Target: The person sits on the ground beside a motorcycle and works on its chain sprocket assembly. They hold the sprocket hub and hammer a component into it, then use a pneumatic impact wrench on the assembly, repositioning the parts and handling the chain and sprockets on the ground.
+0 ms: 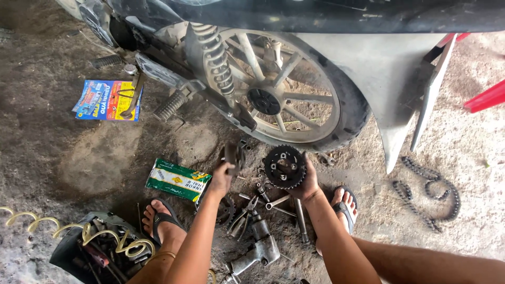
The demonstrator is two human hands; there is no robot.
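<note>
The toothed sprocket [284, 166] is held upright just below the rear wheel [284, 89] of the motorcycle, its flat face turned toward the camera so that the bolt holes and central hub can be seen. It is carried in the right hand [306, 184], whose grip is closed on the lower right rim of the sprocket, with the fingers behind the disc and the thumb at its edge. A smaller dark metal part [233, 156] is held to the left of the sprocket, also below the wheel, in the left hand [221, 179]; that grip is closed around the part's lower end, and the exact form of the part cannot be made out. Both pieces are kept clear of the floor [79, 158] and level with one another, apparently so that they may be viewed side by side close to the wheel. Loose tools are laid directly beneath the sprocket within reach: pliers [243, 216], a wrench [277, 202] and an air impact tool [258, 252]. A green packet [176, 180] lies on the floor to the left of the sprocket, and a drive chain [428, 192] is coiled well to its right. An open tool bag [100, 250] with a coiled yellow hose [63, 229] is set at the lower left, well apart from the sprocket.
</note>
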